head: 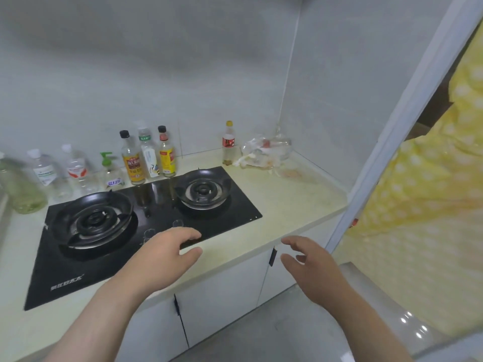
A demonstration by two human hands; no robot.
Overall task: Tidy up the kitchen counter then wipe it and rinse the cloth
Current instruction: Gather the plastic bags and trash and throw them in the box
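- Left hand (pixel 167 253) hovers over the stove's (pixel 230 218) front edge, fingers loosely spread, holding nothing.
- Right hand (pixel 311 267) hangs before the counter (pixel 292 205) edge, fingers apart, empty.
- Bottles (pixel 146 158) line the back wall; a crumpled bag (pixel 264 151) lies in the corner.

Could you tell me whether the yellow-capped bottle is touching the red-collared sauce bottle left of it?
Apart. The head view shows bare counter and wall between the yellow-capped bottle and the red-collared sauce bottle.
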